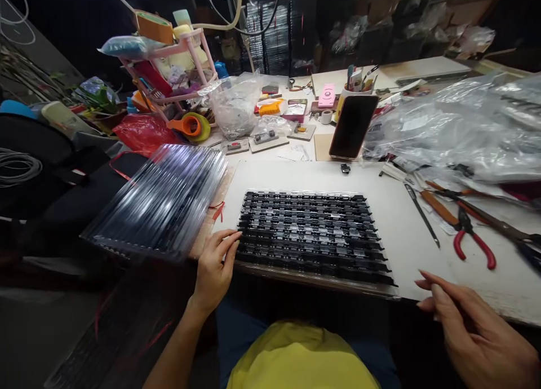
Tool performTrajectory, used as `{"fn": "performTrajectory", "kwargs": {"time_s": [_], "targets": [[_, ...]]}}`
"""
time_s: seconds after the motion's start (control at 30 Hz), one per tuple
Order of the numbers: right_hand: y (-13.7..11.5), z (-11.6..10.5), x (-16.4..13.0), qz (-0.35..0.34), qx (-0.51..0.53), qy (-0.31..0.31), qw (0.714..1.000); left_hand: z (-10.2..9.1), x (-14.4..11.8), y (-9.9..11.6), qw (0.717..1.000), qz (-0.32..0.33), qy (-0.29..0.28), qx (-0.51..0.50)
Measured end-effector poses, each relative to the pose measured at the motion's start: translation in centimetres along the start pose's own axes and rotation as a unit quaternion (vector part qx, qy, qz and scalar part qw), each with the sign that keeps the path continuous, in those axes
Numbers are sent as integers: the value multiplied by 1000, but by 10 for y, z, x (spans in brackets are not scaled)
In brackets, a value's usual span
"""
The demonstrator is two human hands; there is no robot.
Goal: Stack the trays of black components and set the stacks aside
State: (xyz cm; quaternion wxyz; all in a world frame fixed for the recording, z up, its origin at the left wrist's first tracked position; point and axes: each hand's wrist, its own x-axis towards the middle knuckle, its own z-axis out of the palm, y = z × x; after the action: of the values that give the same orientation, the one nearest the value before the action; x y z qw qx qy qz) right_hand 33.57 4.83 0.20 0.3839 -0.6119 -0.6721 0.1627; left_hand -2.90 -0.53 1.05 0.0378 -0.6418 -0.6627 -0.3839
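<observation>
- The black tray [313,234] full of small dark parts sits at the near edge of the counter [406,231], its front side level with the edge or slightly past it; I judge that a push or a tug from the left could tip it toward the person's lap and spill the rows.
- The stack of clear trays [163,200] to the left looks blurred and tilted, with its lower left corner past the counter edge over the dark area below. I cannot tell what bears it, so it could slide off.
- The red-handled pliers [473,239] and a thin metal tool [422,211] lie on the counter just right of the black tray, near the right hand's path; a sweep of that hand could knock them.
- The upright phone [353,127] leans behind the black tray and would likely topple if the tray were shoved back.
- Left hand [215,268]: the grip is loosely curled, not clenched, with its fingertips [230,243] touching the black tray's near left corner; it rests against the edge and does not enclose it.
- Right hand [473,332]: the grip is released, fingers spread and pointing left, hovering below the counter's front edge, near the tray's right corner but apart from it, holding nothing.
</observation>
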Motion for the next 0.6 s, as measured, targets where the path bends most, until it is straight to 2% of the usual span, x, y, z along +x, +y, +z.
{"fn": "performTrajectory", "kwargs": {"time_s": [0.1,0.23,0.4,0.5,0.6], "targets": [[10,0,14,-45,-12,24,999,8,28,-3,998,58,-10,18],[31,-4,43,-81,-86,66,991,26,56,-14,988,130,-68,42],[61,-15,86,-31,-233,54,971,47,72,-30,973,185,-119,69],[77,-20,103,9,-250,57,967,51,75,-30,969,195,-130,82],[92,-24,114,32,-219,49,974,49,75,-23,967,198,-135,91]]}}
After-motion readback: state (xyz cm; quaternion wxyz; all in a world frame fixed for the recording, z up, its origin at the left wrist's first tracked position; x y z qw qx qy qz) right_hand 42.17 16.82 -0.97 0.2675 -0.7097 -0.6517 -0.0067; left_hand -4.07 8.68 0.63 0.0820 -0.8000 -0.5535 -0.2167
